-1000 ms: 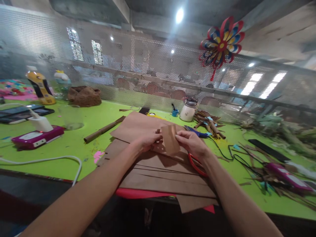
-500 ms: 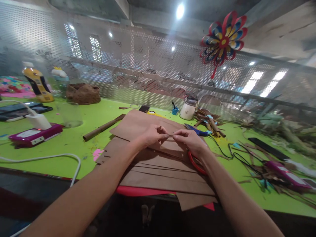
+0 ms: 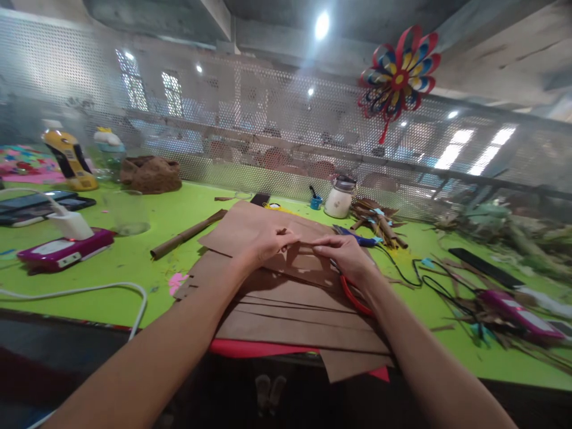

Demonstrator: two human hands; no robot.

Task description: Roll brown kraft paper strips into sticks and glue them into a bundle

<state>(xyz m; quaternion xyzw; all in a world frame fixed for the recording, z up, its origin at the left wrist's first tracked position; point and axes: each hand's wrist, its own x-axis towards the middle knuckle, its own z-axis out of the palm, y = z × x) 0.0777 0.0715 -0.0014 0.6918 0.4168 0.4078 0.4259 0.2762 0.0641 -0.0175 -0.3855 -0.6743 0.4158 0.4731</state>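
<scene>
Over a stack of brown paper sheets (image 3: 286, 319), my left hand (image 3: 271, 245) pinches one end of a thin brown paper strip (image 3: 306, 243). The other end is between the thumb and fingers of my right hand (image 3: 343, 253). A short stretch of the strip shows between my fingertips; its exact shape is too small to tell. Scissors with a red handle (image 3: 354, 297) lie on the paper beneath my right wrist, partly hidden by it. Just beyond that hand rests a blue glue gun (image 3: 357, 236) with a black cord.
On the green table (image 3: 179, 205) a rolled brown paper tube (image 3: 187, 233) lies to the left, near a clear cup (image 3: 127, 213) and a purple power strip (image 3: 67, 250). A white jar (image 3: 339, 199) stands behind. Paper scraps and a second power strip (image 3: 521, 316) occupy the right.
My left hand has shifted slightly left, so the fingertips are farther apart and more of the strip shows. My right hand stays nearly in place.
</scene>
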